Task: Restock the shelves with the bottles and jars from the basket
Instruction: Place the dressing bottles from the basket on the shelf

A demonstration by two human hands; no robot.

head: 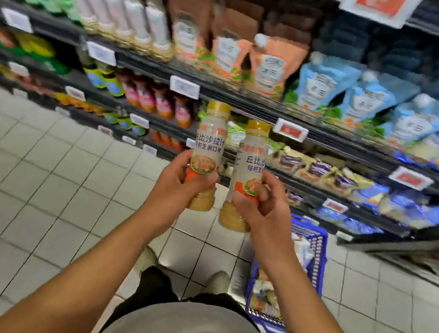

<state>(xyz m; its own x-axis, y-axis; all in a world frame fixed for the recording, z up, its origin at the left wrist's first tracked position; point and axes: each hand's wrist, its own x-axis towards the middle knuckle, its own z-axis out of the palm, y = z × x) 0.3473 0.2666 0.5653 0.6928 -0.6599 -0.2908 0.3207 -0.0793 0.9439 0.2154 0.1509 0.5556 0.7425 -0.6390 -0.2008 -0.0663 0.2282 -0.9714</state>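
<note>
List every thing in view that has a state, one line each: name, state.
left hand: grips the lower half of the left bottle
right hand: grips the lower half of the right bottle
left bottle: capped, roughly upright, held off the shelf
right bottle: capped, roughly upright, held off the shelf
basket: on the floor, partly filled
shelves: stocked

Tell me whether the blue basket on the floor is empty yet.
Not empty. Packaged items lie inside the blue basket, visible above its near rim.
</note>
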